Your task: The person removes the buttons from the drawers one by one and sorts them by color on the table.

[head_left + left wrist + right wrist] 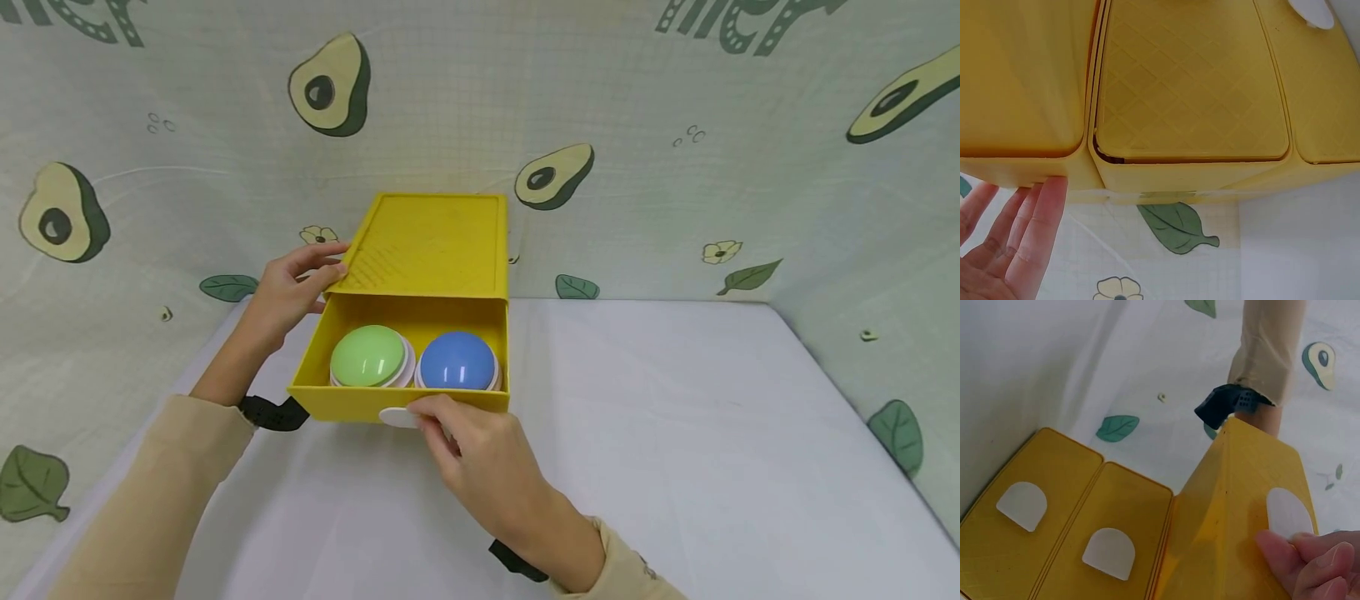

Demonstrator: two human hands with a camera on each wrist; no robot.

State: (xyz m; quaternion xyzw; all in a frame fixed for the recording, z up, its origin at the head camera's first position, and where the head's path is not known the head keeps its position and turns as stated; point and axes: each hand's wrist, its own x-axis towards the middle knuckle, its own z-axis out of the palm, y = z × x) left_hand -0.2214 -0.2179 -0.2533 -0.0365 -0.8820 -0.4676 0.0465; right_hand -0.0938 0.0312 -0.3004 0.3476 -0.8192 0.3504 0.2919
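Drawer [337,406], pulled well out of the front of a yellow cabinet [427,242], a little left of centre in the head view; hidden inside at the back end. At far left, a beige sleeve [150,500], cut off by the bottom edge, with a black strap [273,414] at the wrist. Next, the left hand [288,296], reaching up and to the right, fingers nearly straight and slightly spread, against the cabinet's left side, wrapped round nothing; in the head view, partly hidden behind one another. Inside the drawer, on the left, a green dome [367,357]; just beside, on the right, a blue dome [457,361]; both on white bases, hidden at the lower edge by the front wall. In the same cabinet, two closed drawers [1004,562], out of sight in the head view but plain in the right wrist view, each with a white tab [1025,505]. On the open drawer's front, a white handle [396,417], covered at the right end by the right hand [495,458]: thumb and finger pinched together on it, other fingers bent and hard to make out. Behind, slanting down to the right, a right sleeve [622,575], cut off, and a second strap [517,562], mostly hidden. Farther right, white table [675,433]; beyond, printed cloth [450,108], with lettering cut off at the top.
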